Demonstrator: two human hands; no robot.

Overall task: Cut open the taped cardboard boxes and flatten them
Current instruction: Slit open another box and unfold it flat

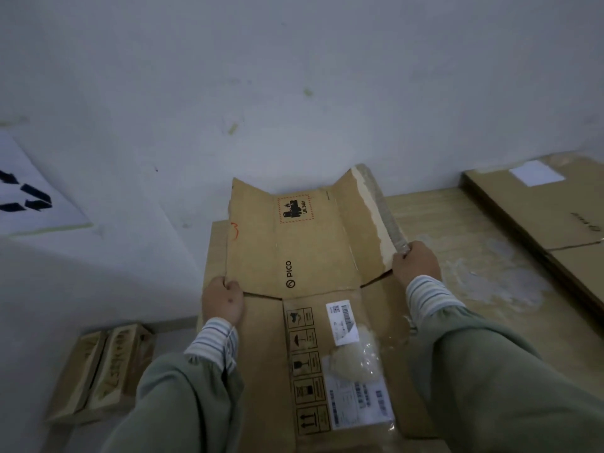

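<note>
Green sleeves (490, 371) reach out over a flat brown cardboard box (310, 256) lying on the wooden bench (457, 223). The left hand (223, 300) grips the box's left edge. The right hand (415, 261) grips the torn flap on the right edge. White labels (358, 393) are stuck on the box. More flat cardboard (555, 217) lies at the right. Two small boxes (101, 371) sit down on the floor at the left.

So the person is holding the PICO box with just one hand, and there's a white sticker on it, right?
Not quite. The head view shows both hands holding the PICO box: the left hand grips its left edge and the right hand grips its torn right edge. The white sticker is there.
</note>
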